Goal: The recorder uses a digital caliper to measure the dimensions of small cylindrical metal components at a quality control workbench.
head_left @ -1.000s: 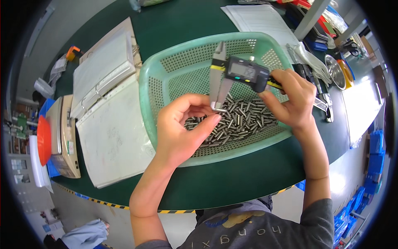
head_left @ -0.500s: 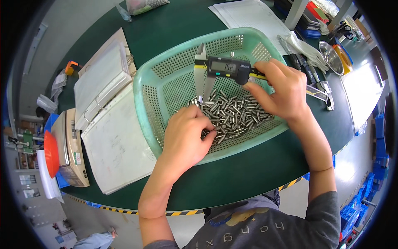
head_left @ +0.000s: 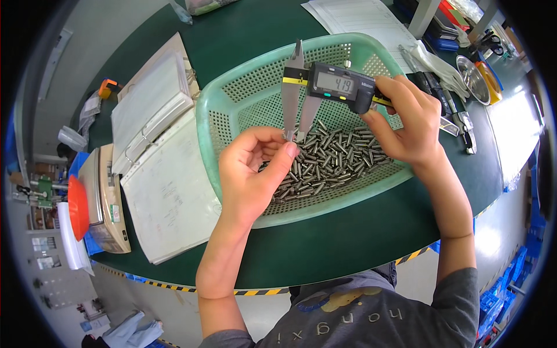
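Note:
My right hand [head_left: 409,119] grips a digital caliper [head_left: 341,87] by its slide and beam. The jaws point down over a green perforated plastic basket [head_left: 208,145], slightly apart. Below the jaw tips, my left hand [head_left: 246,171] is closed in a pinch, thumb against index finger. A small metal pin [head_left: 295,140] shows between its fingertips at the jaws, mostly covered by them. Many short, shiny metal pins [head_left: 342,156] lie loose in a heap on the basket floor, right of my left hand.
Left of the basket lies an open ring binder [head_left: 168,191], beside a weighing scale [head_left: 106,197] and an orange-red bowl [head_left: 78,207]. Behind the basket are paper sheets [head_left: 354,20]. White gloves [head_left: 441,72], a metal bowl [head_left: 473,81] and hand tools [head_left: 464,127] lie at the right.
My left hand has risen from the pin heap to the jaw tips, now pinching a pin there. The caliper has shifted slightly right, its jaws are closer together and its reading has changed.

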`<state>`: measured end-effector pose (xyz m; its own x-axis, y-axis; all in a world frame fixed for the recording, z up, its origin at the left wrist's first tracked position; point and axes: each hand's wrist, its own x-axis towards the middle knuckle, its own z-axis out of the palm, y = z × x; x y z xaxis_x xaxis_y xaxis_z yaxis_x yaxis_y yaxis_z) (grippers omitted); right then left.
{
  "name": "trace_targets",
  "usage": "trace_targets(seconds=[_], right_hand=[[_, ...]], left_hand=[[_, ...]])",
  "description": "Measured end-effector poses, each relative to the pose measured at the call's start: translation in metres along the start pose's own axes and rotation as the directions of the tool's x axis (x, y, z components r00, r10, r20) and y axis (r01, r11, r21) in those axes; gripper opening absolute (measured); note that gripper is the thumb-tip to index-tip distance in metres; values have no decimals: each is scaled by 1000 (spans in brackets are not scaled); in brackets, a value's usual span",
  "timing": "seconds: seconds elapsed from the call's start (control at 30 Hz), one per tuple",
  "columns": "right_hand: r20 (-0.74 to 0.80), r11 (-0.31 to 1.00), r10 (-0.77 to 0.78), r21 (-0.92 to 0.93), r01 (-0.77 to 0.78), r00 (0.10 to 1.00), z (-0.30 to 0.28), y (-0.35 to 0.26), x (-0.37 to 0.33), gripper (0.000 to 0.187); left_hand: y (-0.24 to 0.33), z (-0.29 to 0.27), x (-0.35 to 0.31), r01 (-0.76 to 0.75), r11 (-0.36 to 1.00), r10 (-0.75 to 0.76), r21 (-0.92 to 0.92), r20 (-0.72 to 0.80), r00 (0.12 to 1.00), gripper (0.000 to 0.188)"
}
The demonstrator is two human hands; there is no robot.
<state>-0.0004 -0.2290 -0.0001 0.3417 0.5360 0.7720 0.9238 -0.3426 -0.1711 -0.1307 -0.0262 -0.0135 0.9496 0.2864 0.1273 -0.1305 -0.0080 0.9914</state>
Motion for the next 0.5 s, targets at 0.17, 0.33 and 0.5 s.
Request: trace_targets(seconds=[0.17, 0.33, 0.5], right_hand=[[14, 999, -32, 30, 31, 999, 2, 1, -1, 34], [-2, 999, -8, 37, 9, 1000, 3, -2, 2, 33], [19, 1000, 5, 25, -5, 1000, 2, -3, 3, 32]], left_hand=[[6, 2, 0, 52, 994, -48, -96, 39, 998, 16], [5, 1, -1, 26, 994, -19, -105, 70, 997, 17], [3, -1, -1, 6, 995, 1, -101, 73, 997, 18]])
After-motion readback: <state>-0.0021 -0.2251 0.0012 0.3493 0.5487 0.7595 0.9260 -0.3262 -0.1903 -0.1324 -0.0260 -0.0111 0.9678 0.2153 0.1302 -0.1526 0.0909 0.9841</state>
